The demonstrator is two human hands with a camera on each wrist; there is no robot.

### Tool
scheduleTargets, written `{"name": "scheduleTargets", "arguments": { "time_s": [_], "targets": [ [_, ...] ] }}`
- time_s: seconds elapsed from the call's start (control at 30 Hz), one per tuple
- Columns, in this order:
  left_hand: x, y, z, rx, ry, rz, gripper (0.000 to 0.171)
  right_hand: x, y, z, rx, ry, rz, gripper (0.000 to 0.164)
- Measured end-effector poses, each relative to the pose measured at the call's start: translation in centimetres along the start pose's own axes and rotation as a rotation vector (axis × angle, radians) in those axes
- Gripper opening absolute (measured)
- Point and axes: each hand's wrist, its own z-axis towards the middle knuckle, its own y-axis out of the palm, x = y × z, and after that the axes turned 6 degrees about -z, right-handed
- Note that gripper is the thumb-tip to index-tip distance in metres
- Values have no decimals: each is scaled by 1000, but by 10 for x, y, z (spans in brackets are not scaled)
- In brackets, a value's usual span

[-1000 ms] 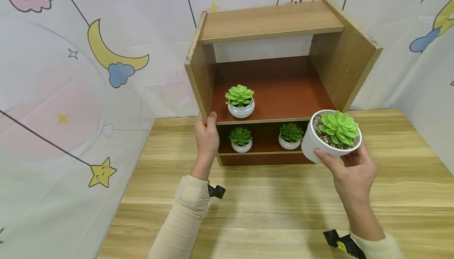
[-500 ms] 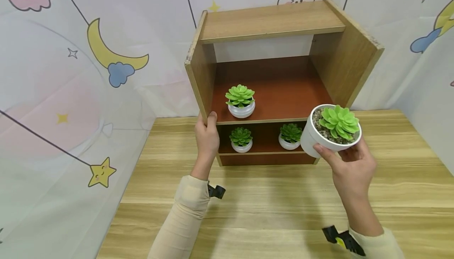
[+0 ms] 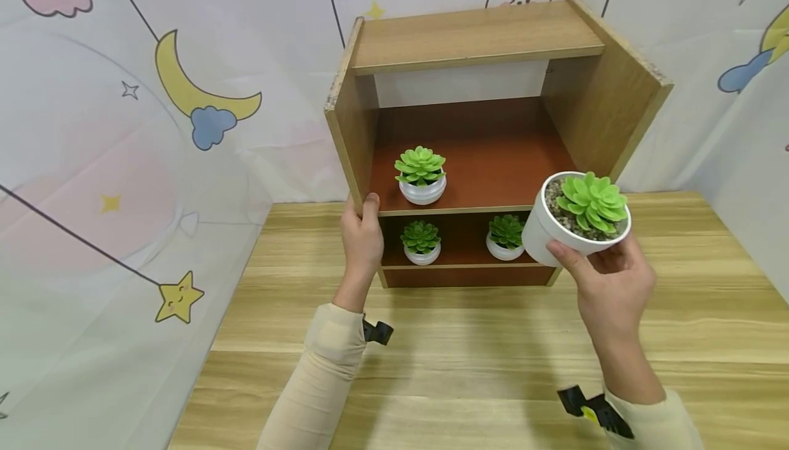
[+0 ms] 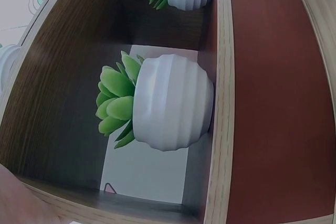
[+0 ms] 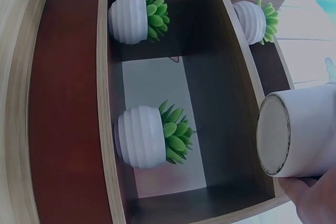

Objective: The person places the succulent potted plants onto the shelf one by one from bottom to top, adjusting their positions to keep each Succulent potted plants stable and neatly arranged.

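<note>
My right hand (image 3: 616, 285) grips a white pot with a green succulent (image 3: 570, 227), thumb on its near side, in front of the right part of a wooden shelf unit (image 3: 481, 39). The right wrist view shows that pot's flat base (image 5: 274, 135). My left hand (image 3: 362, 238) holds the front edge of the unit's left side panel. A smaller potted succulent (image 3: 422, 186) stands at the left of the upper shelf. On the lower shelf stand two more, a left succulent (image 3: 422, 248) and a right succulent (image 3: 504, 244), both upright.
The unit stands on a wood-grain table (image 3: 468, 361) against a white cloth backdrop (image 3: 296, 94) with cartoon prints. Its right side panel (image 3: 616, 107) is just behind the held pot. Black wrist mounts (image 3: 377, 332) sit at both sleeves.
My right hand has raised the held pot slightly, toward the upper shelf's level. The left hand keeps its hold on the side panel, and the shelved plants stay put.
</note>
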Motion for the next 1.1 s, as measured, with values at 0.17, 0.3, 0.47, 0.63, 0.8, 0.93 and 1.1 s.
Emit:
{"name": "scheduleTargets", "arguments": {
  "time_s": [0.17,0.3,0.47,0.63,0.8,0.93,1.1],
  "targets": [
    [1,1,0,11,3,13,30,-1,3,0,-2,5,1,67],
    [1,1,0,6,5,17,32,-1,4,1,5,6,4,67],
    [2,2,0,6,6,12,33,-2,7,4,27,-9,53,67],
    [1,3,1,11,8,19,32,-2,7,6,18,-35,24,67],
    [1,3,0,7,15,19,31,-3,7,5,20,-9,-6,67],
    [0,1,0,0,15,16,33,-5,9,5,25,12,-16,67],
    [-1,0,0,0,7,12,35,-8,14,6,14,-11,16,64]
  ]
}}
